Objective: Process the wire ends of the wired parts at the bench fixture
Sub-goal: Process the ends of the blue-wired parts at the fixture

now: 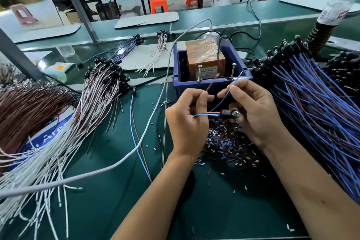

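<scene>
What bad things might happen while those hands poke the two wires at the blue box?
1. The left hand pinches the brown wire and the right hand the blue wire, close together; the tips might touch or reach the wrong screw.
2. The fingers sit near the fixture in the blue box, so they might get nipped or burned.
3. The black part dangles and might snag the scrap pile.

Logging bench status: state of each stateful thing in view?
Left hand: pinching the brown wire end.
Right hand: pinching the blue wire end.
Black part: hangs between the hands, wires attached.
Blue bin: open-topped, orange box inside.
Bottle: capped, tilted.
</scene>
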Demonstrator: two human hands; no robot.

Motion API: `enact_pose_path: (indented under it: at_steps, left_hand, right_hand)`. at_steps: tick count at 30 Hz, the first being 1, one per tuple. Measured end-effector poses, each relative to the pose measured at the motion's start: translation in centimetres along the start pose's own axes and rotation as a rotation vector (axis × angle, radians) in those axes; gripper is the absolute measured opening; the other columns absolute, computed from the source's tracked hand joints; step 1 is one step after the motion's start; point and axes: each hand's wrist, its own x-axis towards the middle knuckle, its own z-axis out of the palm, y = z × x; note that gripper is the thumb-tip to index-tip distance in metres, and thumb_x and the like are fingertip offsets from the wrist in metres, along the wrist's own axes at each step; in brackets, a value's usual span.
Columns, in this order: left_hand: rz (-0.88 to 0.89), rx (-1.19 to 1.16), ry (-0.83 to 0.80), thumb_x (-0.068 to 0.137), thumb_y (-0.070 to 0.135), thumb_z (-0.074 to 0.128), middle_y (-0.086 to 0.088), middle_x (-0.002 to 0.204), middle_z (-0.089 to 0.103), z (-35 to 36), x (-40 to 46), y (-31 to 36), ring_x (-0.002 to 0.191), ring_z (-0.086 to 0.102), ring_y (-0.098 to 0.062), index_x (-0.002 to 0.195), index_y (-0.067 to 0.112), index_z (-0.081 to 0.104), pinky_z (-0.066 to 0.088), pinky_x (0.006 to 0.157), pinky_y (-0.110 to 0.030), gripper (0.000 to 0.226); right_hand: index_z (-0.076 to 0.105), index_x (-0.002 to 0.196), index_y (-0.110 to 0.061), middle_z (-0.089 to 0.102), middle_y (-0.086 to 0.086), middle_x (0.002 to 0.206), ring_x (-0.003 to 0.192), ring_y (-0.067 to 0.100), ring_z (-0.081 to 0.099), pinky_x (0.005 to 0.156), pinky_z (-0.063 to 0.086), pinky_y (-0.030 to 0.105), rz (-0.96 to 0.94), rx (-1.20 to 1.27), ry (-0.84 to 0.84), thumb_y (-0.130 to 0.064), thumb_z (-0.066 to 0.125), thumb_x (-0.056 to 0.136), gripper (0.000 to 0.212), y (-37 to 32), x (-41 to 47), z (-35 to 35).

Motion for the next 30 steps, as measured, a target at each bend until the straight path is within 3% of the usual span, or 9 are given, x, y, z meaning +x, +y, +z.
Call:
enact_pose_path:
  at_steps: [3, 6, 9, 13, 18, 22, 30]
  left_hand:
    - [-0.012, 0.003, 0.122, 0.105, 0.016, 0.058, 0.009, 0.076, 0.075, -0.4, 0.2, 0.1, 0.053, 0.060, -0.007, 0.093, 0.014, 0.063, 0.044, 0.051, -0.026, 0.014]
    - [-0.043, 0.030, 0.149, 0.105, 0.012, 0.058, 0.006, 0.070, 0.074, -0.7, 0.2, 0.1, 0.048, 0.056, -0.002, 0.096, 0.010, 0.064, 0.035, 0.053, -0.013, 0.011]
    - [-0.108, 0.044, 0.137, 0.103, 0.011, 0.059, 0.006, 0.065, 0.072, -0.5, 0.3, 0.0, 0.055, 0.062, -0.005, 0.087, 0.011, 0.065, 0.040, 0.058, -0.013, 0.017]
    - [-0.154, 0.001, 0.117, 0.102, 0.010, 0.059, 0.003, 0.063, 0.071, -0.1, 0.3, 0.3, 0.050, 0.058, 0.000, 0.083, 0.010, 0.063, 0.037, 0.054, -0.008, 0.019]
    - [-0.169, 0.006, 0.071, 0.097, 0.011, 0.057, 0.005, 0.061, 0.070, -0.3, 0.3, 0.2, 0.053, 0.062, -0.006, 0.085, 0.014, 0.063, 0.041, 0.057, -0.015, 0.013]
    - [-0.163, -0.002, 0.047, 0.101, 0.019, 0.060, 0.005, 0.059, 0.069, -0.3, 0.4, 0.1, 0.057, 0.066, -0.013, 0.081, 0.020, 0.062, 0.050, 0.063, -0.028, 0.020]
    - [-0.179, -0.047, 0.059, 0.100, 0.011, 0.061, -0.001, 0.055, 0.063, -0.5, 0.4, 0.4, 0.053, 0.062, -0.018, 0.080, 0.011, 0.064, 0.051, 0.062, -0.029, 0.020]
  right_hand:
    - [0.062, 0.090, -0.013, 0.076, 0.016, 0.092, 0.038, 0.011, 0.035, 0.043, 0.041, 0.023, -0.001, -0.015, -0.019, -0.013, 0.056, 0.104, 0.015, 0.0, -0.1, 0.2]
    - [0.064, 0.088, -0.014, 0.076, 0.017, 0.090, 0.036, 0.009, 0.033, 0.042, 0.038, 0.025, 0.019, -0.018, -0.011, -0.015, 0.057, 0.105, 0.019, 0.1, -0.1, 0.3]
    - [0.069, 0.086, -0.016, 0.076, 0.019, 0.086, 0.035, 0.009, 0.033, 0.041, 0.038, 0.024, 0.058, 0.001, 0.014, -0.019, 0.059, 0.101, 0.018, 0.1, -0.2, 0.6]
    - [0.070, 0.083, -0.016, 0.075, 0.016, 0.083, 0.036, 0.008, 0.032, 0.041, 0.039, 0.023, 0.085, 0.051, 0.035, -0.017, 0.059, 0.101, 0.021, -0.2, -0.4, 1.1]
    - [0.067, 0.085, -0.012, 0.074, 0.010, 0.076, 0.036, 0.007, 0.031, 0.041, 0.035, 0.021, 0.128, 0.111, 0.111, -0.010, 0.051, 0.106, 0.026, -0.6, -0.3, 1.3]
    - [0.066, 0.089, -0.009, 0.072, 0.008, 0.072, 0.034, 0.006, 0.030, 0.040, 0.033, 0.020, 0.150, 0.122, 0.103, -0.011, 0.051, 0.106, 0.023, -0.6, -0.3, 1.4]
    - [0.068, 0.090, -0.010, 0.072, 0.009, 0.073, 0.035, 0.006, 0.031, 0.039, 0.035, 0.020, 0.152, 0.109, 0.088, -0.012, 0.053, 0.106, 0.023, -0.3, -0.3, 1.0]
